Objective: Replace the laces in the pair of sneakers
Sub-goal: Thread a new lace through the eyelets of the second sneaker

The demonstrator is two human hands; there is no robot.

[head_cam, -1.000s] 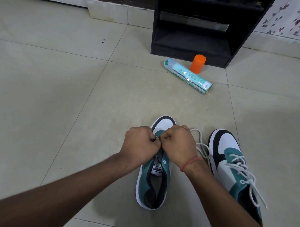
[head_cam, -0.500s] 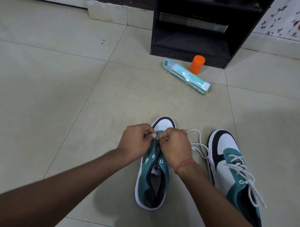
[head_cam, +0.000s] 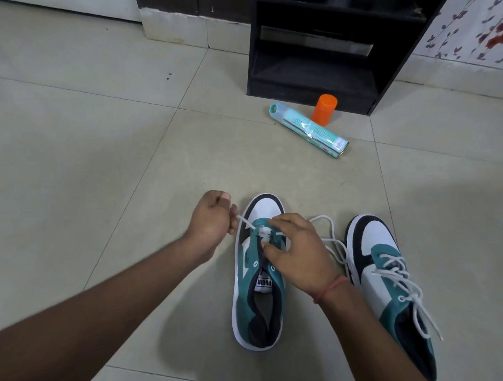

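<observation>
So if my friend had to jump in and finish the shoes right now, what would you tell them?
Left hand: pinches the end of the white lace, pulled out to the left of the shoe being laced.
Right hand: rests on the left sneaker near its toe eyelets; whether its fingers pinch the lace I cannot tell.
The rest of that lace trails loose on the floor between the two shoes.
Done: the right sneaker is laced all the way, its ends untied.
Left: thread the lace up the remaining empty eyelets of the left sneaker, then tie both.
</observation>
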